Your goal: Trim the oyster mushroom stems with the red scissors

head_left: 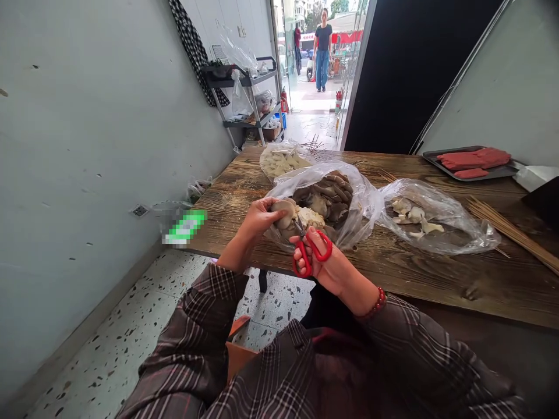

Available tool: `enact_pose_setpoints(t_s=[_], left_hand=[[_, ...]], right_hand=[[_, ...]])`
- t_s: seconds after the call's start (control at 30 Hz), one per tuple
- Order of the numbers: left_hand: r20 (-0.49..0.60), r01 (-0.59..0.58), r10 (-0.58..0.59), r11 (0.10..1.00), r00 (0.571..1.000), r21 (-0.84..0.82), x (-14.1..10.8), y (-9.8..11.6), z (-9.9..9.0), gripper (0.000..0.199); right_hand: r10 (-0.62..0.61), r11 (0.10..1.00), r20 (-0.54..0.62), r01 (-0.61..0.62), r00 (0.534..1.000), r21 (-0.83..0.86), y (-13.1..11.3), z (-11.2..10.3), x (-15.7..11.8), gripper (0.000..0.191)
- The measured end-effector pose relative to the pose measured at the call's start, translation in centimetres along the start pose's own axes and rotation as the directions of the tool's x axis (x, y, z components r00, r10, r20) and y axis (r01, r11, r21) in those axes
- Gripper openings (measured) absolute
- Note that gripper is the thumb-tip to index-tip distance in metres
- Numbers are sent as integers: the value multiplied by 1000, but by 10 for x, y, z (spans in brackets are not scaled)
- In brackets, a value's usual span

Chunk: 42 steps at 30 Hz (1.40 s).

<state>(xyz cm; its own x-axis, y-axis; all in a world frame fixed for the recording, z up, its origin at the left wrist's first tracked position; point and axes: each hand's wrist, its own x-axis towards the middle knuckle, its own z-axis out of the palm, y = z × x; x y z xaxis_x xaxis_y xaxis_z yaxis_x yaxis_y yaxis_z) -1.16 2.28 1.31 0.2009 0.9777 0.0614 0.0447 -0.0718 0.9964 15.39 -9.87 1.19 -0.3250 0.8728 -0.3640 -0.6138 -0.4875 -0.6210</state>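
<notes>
My left hand [263,217] is closed on an oyster mushroom [283,214], part of a cluster with a pale, thick base [311,216]. Red-handled scissors [322,247] are in my right hand [321,265], fingers through the loops. Their blades point up at the cluster where the caps meet the base; whether they are cutting into it, I cannot tell. Just behind both hands lies an open clear plastic bag [364,192] full of grey-brown oyster mushrooms [338,195].
To the right, another clear bag [463,227] holds several mushroom pieces [423,224] near a bundle of thin sticks [515,233]. A pale-filled bag [282,162] lies farther back. Red slabs sit on a dark tray [430,156]. Beyond the wooden table [393,262] stand a shelf cart [253,81] and a person [322,49].
</notes>
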Motion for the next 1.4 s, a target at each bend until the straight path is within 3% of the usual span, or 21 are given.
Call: enact_pose_setpoints(t_s=[0.3, 0.73, 0.87, 0.97, 1.03, 1.1, 1.2, 1.27, 1.4], left_hand=[[-2, 16, -16, 1000, 1000, -4, -11, 12, 7, 35], [-37, 1, -4, 997, 999, -71, -7, 1, 6, 37], [-59, 0, -11, 982, 998, -188, -10, 5, 1, 41], [-64, 5, -23, 962, 998, -274, -17, 11, -3, 46], [-30, 26, -35, 962, 999, -271, -23, 16, -2, 47], [25, 35, -30, 971, 999, -235, -29, 21, 2, 45], [130, -21, 41, 988, 991, -154, -35, 30, 17, 41], [219, -89, 102, 994, 970, -68, -38, 37, 32, 42], [388, -191, 118, 969, 914, 154, -40, 47, 67, 56]], right_hand=[[-15, 1000, -46, 14, 999, -3, -3, 7, 4, 43], [-170, 984, -106, 164, 980, -66, 14, 6, 18, 46], [-228, 962, -7, 225, 974, -155, 16, 1, 16, 56], [-194, 950, 83, 209, 977, -231, 11, -9, 1, 61], [-229, 932, 76, 242, 970, -272, 3, -20, -12, 57], [-362, 882, 51, 360, 931, -303, -11, -33, -23, 50], [-590, 742, 7, 545, 808, -391, -37, -49, -33, 47], [-666, 653, 3, 585, 746, -481, -53, -55, -36, 51], [-728, 503, 56, 587, 684, -634, -75, -65, -39, 64]])
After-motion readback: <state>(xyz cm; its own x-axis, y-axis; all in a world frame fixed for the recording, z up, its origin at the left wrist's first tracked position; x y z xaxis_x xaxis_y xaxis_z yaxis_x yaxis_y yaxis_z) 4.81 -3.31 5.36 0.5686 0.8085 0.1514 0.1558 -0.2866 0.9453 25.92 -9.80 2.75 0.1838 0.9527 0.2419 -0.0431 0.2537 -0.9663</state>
